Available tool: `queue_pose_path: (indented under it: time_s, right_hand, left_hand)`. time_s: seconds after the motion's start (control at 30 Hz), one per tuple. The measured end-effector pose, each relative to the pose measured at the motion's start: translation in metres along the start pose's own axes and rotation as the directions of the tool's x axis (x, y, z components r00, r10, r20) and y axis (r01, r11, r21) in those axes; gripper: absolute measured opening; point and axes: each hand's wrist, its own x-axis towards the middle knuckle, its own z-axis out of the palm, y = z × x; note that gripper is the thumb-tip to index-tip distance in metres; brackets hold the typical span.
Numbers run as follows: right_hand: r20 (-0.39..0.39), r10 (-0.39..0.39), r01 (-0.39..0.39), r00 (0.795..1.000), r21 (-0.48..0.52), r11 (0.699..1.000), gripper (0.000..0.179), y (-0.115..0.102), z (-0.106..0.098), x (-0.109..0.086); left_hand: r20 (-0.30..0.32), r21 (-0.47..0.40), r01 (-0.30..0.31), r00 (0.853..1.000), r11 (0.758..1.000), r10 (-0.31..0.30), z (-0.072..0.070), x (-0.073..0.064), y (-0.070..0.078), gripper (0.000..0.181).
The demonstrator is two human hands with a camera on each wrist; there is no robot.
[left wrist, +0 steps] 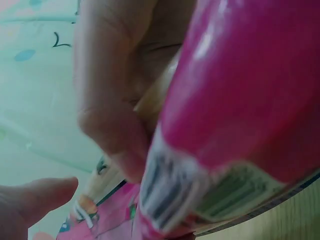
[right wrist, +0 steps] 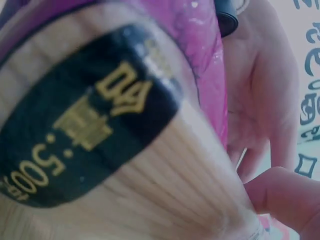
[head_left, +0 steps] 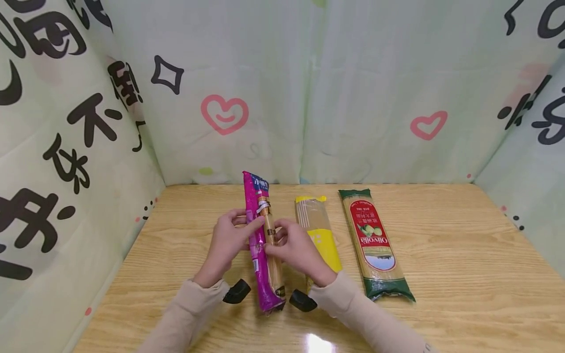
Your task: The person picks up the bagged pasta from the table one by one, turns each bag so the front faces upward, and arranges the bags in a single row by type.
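Both hands hold a long pack of dried noodles (head_left: 264, 289) in magenta wrapping. Its clear strip shows pale sticks inside. On its left side is my left hand (head_left: 227, 242), thumb across the front and fingers partly behind. My right hand (head_left: 300, 247) grips the right edge, thumb on the front and fingers bent. In the left wrist view, the glossy magenta wrapper (left wrist: 245, 85) and a barcode label (left wrist: 172, 187) are close up. The right wrist view shows a dark label (right wrist: 95, 115) with gold print over the noodles. Whether the pack's lower end touches the table, I cannot tell.
A yellow and clear noodle pack (head_left: 324, 240) lies just right of the hands, partly covered by the right hand and forearm. Farther right lies a green-ended pasta pack (head_left: 372, 235) with a red label. The wooden table (head_left: 463, 255) is bordered by printed curtains (head_left: 362, 98).
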Motion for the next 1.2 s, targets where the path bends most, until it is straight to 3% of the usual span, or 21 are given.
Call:
queue_pose_path:
  time_s: [0.33, 0.57, 0.97, 1.07, 1.2]
  right_hand:
    - [-0.017, -0.08, 0.074, 0.997, -0.224, 0.972, 0.039, -0.008, 0.006, -0.006]
    - [-0.001, -0.075, 0.073, 0.997, -0.246, 0.966, 0.039, -0.013, 0.007, -0.009]
    - [0.032, 0.065, -0.061, 0.997, -0.121, 0.991, 0.061, -0.005, -0.008, -0.01]
    - [0.109, 0.123, -0.123, 0.986, -0.007, 0.992, 0.067, 0.005, -0.01, -0.008]
    - [0.274, 0.167, -0.219, 0.947, 0.171, 0.961, 0.072, 0.018, -0.012, -0.006]
  left_hand:
    - [-0.04, 0.104, -0.03, 0.999, 0.994, 0.035, 0.01, 0.002, -0.009, 0.066]
    - [-0.045, 0.015, 0.01, 0.999, 1.0, -0.01, 0.006, 0.005, -0.009, 0.057]
    - [-0.045, -0.093, 0.005, 0.999, 0.996, -0.009, -0.003, 0.007, -0.005, 0.058]
    - [-0.04, -0.116, -0.002, 0.999, 0.993, -0.002, -0.003, 0.007, -0.002, 0.056]
    - [-0.04, -0.148, -0.015, 0.999, 0.989, 0.01, -0.004, 0.01, 0.002, 0.053]
